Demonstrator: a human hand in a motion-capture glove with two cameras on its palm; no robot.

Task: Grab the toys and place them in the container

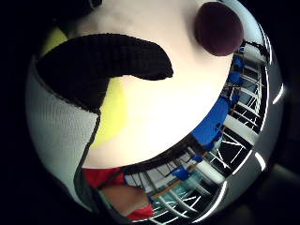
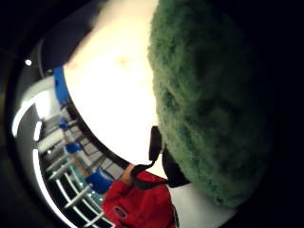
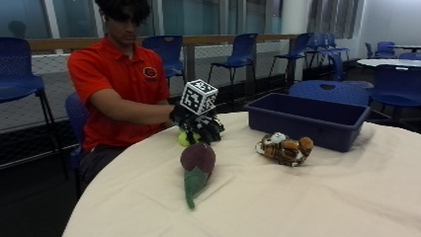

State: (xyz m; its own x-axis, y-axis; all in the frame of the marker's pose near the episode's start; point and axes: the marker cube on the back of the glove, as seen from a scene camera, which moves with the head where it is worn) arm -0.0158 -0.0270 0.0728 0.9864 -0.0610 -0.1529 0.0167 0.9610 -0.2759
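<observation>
In the outside view, the gloved right hand point(image 3: 200, 127) sat left of centre, low over the worktop point(image 3: 296, 197), its fingers point(image 3: 209, 133) curled down around a yellow-green ball point(image 3: 185, 139) that showed just beneath them. The grip looked like a top-down grasp, suited to lifting a round toy. The little-finger palm view agreed: yellow ball point(image 1: 112, 112) lay close under the palm with a black gloved finger point(image 1: 103, 63) arched across it. Whether the ball had left the worktop could not be told.

Just below the hand in the frame lay a beet toy point(image 3: 196, 168), maroon head towards the hand and green leaves trailing to the lower edge; its green fuzz point(image 2: 209, 99) filled much of the thumb-side view, so it was close to the palm but not held. A tiger toy point(image 3: 284, 148) lay right of centre, just in front of the blue container point(image 3: 309, 118), which stood open at the upper right, within reach for dropping toys in. None were inside yet, as far as could be seen.
</observation>
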